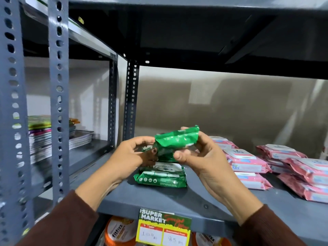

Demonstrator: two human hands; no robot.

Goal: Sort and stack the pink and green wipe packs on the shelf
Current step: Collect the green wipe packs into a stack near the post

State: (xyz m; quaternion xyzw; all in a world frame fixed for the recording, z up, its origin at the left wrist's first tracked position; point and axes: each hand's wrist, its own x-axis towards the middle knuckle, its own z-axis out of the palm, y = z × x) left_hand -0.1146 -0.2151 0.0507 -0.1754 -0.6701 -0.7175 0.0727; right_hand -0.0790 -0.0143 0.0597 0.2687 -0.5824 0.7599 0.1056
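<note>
I hold a green wipe pack (176, 142) in the air above the grey shelf (159, 199), tilted, between both hands. My left hand (132, 155) pinches its left end and my right hand (197, 155) grips its right side. Directly below lies a small stack of green wipe packs (160, 176), partly hidden by my hands. To the right, pink wipe packs (248, 163) sit in stacks, with more pink packs (301, 174) at the far right edge of the shelf.
Slotted grey uprights (58, 103) stand at the left, and another upright (131, 98) rises at the back. A pile of books (53, 137) fills the neighbouring shelf. A price tag (164, 228) hangs on the shelf's front edge, with orange-lidded jars (118, 233) below.
</note>
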